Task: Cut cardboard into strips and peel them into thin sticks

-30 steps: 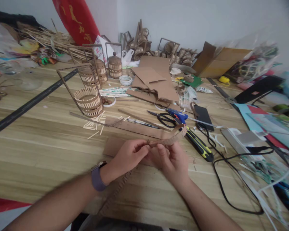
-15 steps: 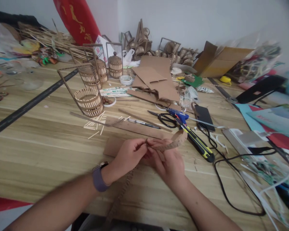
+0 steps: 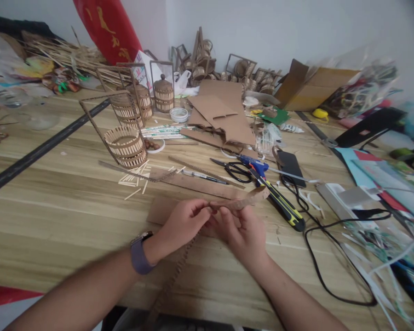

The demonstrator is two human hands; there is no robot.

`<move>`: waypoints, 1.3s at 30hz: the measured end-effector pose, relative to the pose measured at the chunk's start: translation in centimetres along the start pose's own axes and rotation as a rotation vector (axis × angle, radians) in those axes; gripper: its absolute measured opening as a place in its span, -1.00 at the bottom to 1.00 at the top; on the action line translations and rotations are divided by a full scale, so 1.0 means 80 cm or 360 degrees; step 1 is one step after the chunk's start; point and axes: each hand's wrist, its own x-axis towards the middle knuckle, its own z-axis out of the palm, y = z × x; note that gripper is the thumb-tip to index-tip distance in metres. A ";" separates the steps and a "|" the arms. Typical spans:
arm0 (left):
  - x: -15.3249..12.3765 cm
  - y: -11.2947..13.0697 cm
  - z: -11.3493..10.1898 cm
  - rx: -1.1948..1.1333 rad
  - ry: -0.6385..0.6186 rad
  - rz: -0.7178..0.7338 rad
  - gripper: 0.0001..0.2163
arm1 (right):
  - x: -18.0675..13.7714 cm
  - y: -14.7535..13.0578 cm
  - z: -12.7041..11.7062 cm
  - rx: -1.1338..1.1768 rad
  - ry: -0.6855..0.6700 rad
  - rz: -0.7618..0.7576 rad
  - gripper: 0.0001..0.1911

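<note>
A long, narrow strip of brown corrugated cardboard (image 3: 251,198) passes through both my hands. My left hand (image 3: 186,223) is closed, pinching the strip between thumb and fingers. Close beside it, my right hand (image 3: 243,230) grips the strip with the thumb against it. One end curves up to the right, while the ridged other part hangs from under my left hand toward the table's front edge. Under the hands lies a flat cardboard piece (image 3: 158,211), partly hidden. Just behind are another cardboard strip (image 3: 196,186), a pen (image 3: 205,176) and loose thin sticks (image 3: 133,177).
A box cutter (image 3: 284,207), black scissors (image 3: 238,171) and a blue glue gun (image 3: 253,163) lie right of centre. A black cable (image 3: 317,271) loops at the right. A handled stick basket (image 3: 126,145) stands at left, with cardboard sheets (image 3: 224,110) behind.
My right thumb and fingers have shifted along the strip, and its right end is now flatter and less curled. My left hand keeps its pinch. The view has shifted slightly.
</note>
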 end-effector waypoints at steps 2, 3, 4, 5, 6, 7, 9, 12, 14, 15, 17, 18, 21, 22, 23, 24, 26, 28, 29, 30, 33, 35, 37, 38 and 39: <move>-0.001 0.000 0.000 0.0003 -0.0024 -0.0001 -0.80 | 0.002 -0.001 0.000 0.0045 0.0048 0.0093 -0.79; -0.001 -0.001 0.000 0.0018 -0.0042 0.0008 -0.80 | 0.003 -0.002 -0.001 0.0083 0.0095 0.0146 -0.78; -0.002 -0.001 0.000 0.0030 -0.0069 0.0017 -0.80 | 0.005 -0.002 -0.001 0.0137 0.0139 0.0197 -0.77; -0.003 -0.002 0.000 0.0039 -0.0099 0.0029 -0.80 | 0.007 -0.003 -0.002 0.0204 0.0172 0.0240 -0.76; -0.003 -0.002 0.001 0.0045 -0.0127 0.0042 -0.79 | 0.009 -0.004 -0.003 0.0278 0.0188 0.0272 -0.74; -0.004 -0.003 0.001 0.0042 -0.0154 0.0052 -0.78 | 0.011 -0.004 -0.003 0.0356 0.0187 0.0293 -0.73; -0.004 -0.002 0.000 0.0018 -0.0184 0.0073 -0.77 | 0.013 -0.004 -0.004 0.0499 0.0182 0.0341 -0.72; -0.006 0.003 0.000 0.0055 -0.0214 0.0104 -0.75 | 0.014 -0.002 -0.003 0.0674 0.0191 0.0436 -0.71; -0.007 0.005 0.000 0.0094 -0.0237 0.0122 -0.75 | 0.015 0.001 -0.001 0.0766 0.0157 0.0503 -0.71; -0.008 0.007 0.000 0.0095 -0.0249 0.0127 -0.75 | 0.016 0.004 -0.001 0.0784 0.0156 0.0528 -0.71; -0.009 0.008 0.000 0.0062 -0.0270 0.0135 -0.75 | 0.020 0.009 -0.002 0.0769 0.0252 0.0533 -0.71; -0.009 0.008 0.000 0.0052 -0.0279 0.0141 -0.75 | 0.023 0.012 -0.003 0.0750 0.0348 0.0509 -0.72; -0.010 0.007 0.002 0.0114 -0.0290 0.0164 -0.74 | 0.030 0.014 -0.008 0.0620 0.0579 0.0384 -0.76; -0.010 0.006 0.003 0.0179 -0.0296 0.0170 -0.73 | 0.030 0.012 -0.009 0.0553 0.0579 0.0339 -0.77; -0.010 0.005 0.004 0.0253 -0.0307 0.0177 -0.73 | 0.029 0.010 -0.009 0.0482 0.0544 0.0293 -0.77; -0.010 0.004 0.005 0.0329 -0.0331 0.0190 -0.73 | 0.027 0.006 -0.008 0.0422 0.0490 0.0247 -0.78; -0.011 0.002 0.008 0.0465 -0.0411 0.0239 -0.73 | 0.020 0.000 -0.005 0.0371 0.0362 0.0181 -0.78; -0.012 0.000 0.012 0.0564 -0.0509 0.0318 -0.74 | 0.012 -0.004 0.000 0.0375 0.0243 0.0178 -0.80; -0.013 -0.001 0.013 0.0617 -0.0548 0.0361 -0.75 | 0.008 -0.005 0.003 0.0374 0.0200 0.0196 -0.80; -0.015 -0.001 0.015 0.0674 -0.0574 0.0403 -0.77 | 0.005 -0.005 0.004 0.0370 0.0161 0.0211 -0.80; -0.018 -0.001 0.016 0.0802 -0.0605 0.0502 -0.81 | -0.001 -0.006 0.006 0.0355 0.0104 0.0199 -0.81; -0.019 -0.001 0.015 0.0832 -0.0623 0.0549 -0.80 | -0.001 -0.008 0.006 0.0354 0.0105 0.0175 -0.81; -0.020 0.000 0.014 0.0846 -0.0649 0.0605 -0.78 | -0.001 -0.011 0.005 0.0370 0.0107 0.0171 -0.81; -0.020 -0.001 0.014 0.0857 -0.0665 0.0646 -0.78 | -0.001 -0.012 0.006 0.0389 0.0102 0.0176 -0.80; -0.020 -0.001 0.014 0.0868 -0.0685 0.0692 -0.77 | -0.001 -0.013 0.006 0.0416 0.0090 0.0182 -0.79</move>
